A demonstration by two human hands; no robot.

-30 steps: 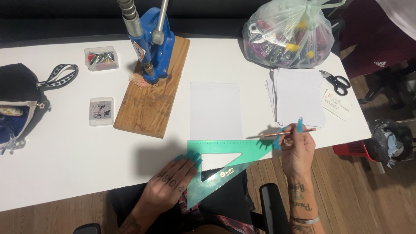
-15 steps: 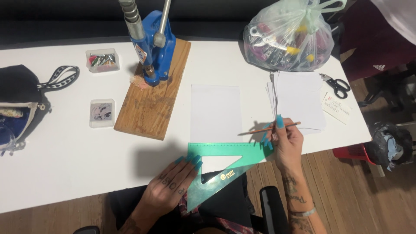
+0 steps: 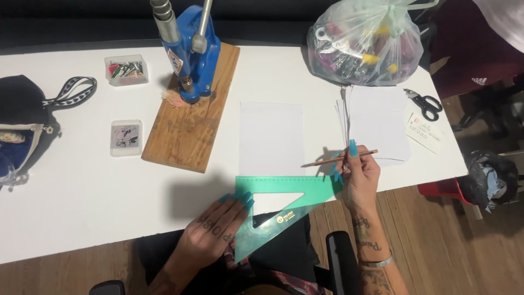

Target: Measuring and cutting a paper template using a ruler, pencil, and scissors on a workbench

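Since the earlier frames the right hand has drawn inward from the 3 o'clock side, bringing its thin wooden pencil closer to the single white paper sheet; the left hand and the green transparent plastic set square have kept their places. The right hand's grip is closed around the pencil, whose tip points toward 9 o'clock just beside the sheet's right edge. The left hand lies flat, fingers spread, its grip open, fingertips pressing the set square's left part at about 7 o'clock. The set square's long straight edge lies along the bottom of the sheet near the front rim of the white counter, its lower point hanging past that rim.

At 12 o'clock a blue hand press stands on a wooden board. At 10 o'clock sit two small clear plastic boxes. A stack of white paper lies at 2 o'clock, below a translucent plastic bag of coloured items, with black-handled scissors beside it. A dark bag with a patterned strap rests at 9 o'clock.
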